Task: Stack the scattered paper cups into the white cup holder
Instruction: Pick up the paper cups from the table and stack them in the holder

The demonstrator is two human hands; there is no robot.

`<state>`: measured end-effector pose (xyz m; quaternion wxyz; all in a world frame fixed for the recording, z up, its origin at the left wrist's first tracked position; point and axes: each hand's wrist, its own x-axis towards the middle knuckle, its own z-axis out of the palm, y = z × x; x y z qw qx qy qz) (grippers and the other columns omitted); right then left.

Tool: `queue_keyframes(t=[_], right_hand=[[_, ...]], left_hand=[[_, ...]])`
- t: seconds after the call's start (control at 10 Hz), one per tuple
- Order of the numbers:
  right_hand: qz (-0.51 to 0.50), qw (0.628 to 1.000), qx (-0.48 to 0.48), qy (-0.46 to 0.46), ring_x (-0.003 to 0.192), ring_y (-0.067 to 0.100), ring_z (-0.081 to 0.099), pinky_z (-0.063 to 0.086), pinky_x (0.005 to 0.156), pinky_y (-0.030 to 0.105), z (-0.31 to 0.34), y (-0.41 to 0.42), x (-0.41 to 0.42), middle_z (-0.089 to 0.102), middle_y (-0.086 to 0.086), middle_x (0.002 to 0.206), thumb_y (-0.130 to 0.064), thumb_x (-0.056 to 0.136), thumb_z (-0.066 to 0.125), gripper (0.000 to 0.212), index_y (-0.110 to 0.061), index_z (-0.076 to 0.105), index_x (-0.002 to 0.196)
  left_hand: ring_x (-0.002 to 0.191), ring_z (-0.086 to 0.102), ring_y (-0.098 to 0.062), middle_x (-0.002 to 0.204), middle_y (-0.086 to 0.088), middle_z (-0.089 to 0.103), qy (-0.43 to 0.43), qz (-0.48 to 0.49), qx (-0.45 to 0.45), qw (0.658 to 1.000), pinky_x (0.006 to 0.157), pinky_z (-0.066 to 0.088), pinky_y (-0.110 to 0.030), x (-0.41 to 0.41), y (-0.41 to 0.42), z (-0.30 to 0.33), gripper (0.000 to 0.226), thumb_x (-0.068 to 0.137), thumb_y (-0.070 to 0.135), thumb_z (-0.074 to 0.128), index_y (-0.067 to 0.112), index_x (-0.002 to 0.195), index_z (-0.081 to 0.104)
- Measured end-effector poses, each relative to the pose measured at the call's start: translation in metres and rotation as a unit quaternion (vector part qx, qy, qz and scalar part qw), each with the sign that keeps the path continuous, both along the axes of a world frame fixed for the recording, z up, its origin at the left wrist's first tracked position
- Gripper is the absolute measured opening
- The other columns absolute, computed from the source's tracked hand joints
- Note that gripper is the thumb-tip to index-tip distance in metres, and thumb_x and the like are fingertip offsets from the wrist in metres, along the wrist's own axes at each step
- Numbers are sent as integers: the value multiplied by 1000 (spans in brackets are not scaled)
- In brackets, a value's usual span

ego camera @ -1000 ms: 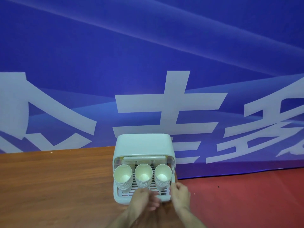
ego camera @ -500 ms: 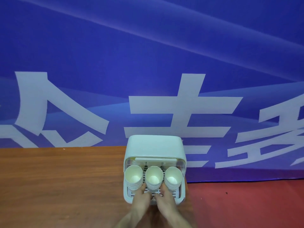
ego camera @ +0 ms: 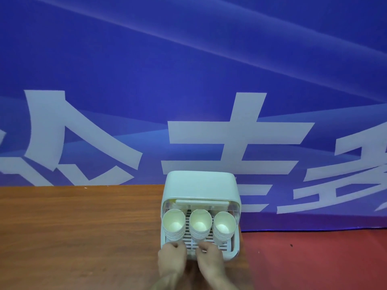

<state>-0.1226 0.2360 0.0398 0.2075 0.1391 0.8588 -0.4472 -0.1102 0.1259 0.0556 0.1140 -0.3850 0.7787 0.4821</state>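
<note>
The white cup holder [ego camera: 201, 185] stands at the right end of the wooden table, its front open toward me. Three stacks of paper cups lie inside on the slatted tray, mouths facing me: a left stack [ego camera: 173, 223], a middle stack [ego camera: 200, 222] and a right stack [ego camera: 224, 225]. My left hand [ego camera: 171, 256] and my right hand [ego camera: 209, 258] sit side by side at the tray's front rim [ego camera: 232, 251], fingers curled over it. The rim between the hands is hidden. I see no loose cups on the table.
The brown wooden table [ego camera: 83, 227] stretches left from the holder. Its right edge runs just past the holder, with red floor [ego camera: 314, 258] beyond. A blue banner with large white characters [ego camera: 230, 101] fills the background right behind the holder.
Both hands have drawn back from between the cup stacks to the tray's front rim, and their fingers have curled. The holder sits slightly further right in view.
</note>
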Motion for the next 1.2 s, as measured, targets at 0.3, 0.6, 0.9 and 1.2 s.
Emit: queue_keyframes(t=[0.3,0.6,0.9,1.2], right_hand=[[153,988,-29,-10,102,13,64,49,89,26,-4,-43,-6,70,-6,112,-16,77,45,45,-41,60,112],[134,990,-42,7,112,10,60,46,88,20,-7,-44,-10,67,-16,115,-14,81,49,59,-43,52,132],[96,995,-33,14,116,11,58,40,86,13,-2,-44,0,63,-7,128,-12,86,52,58,-33,49,140],[69,996,-12,49,73,-4,62,50,83,20,-9,-44,19,67,-26,67,-16,75,64,34,-48,67,64]], left_hand=[[116,60,-29,124,-11,66,44,40,0,998,93,46,-32,-2,-38,-12,44,86,24,63,15,130,61],[98,68,-28,104,-10,74,69,22,45,996,84,55,-34,-5,-34,-11,48,85,23,63,22,133,61],[77,71,-23,81,-6,74,87,37,26,995,72,57,-32,-1,-40,-16,35,87,18,59,18,121,70],[83,72,-24,91,-4,76,86,31,-28,995,81,58,-38,13,-74,-24,33,82,18,60,15,112,72]])
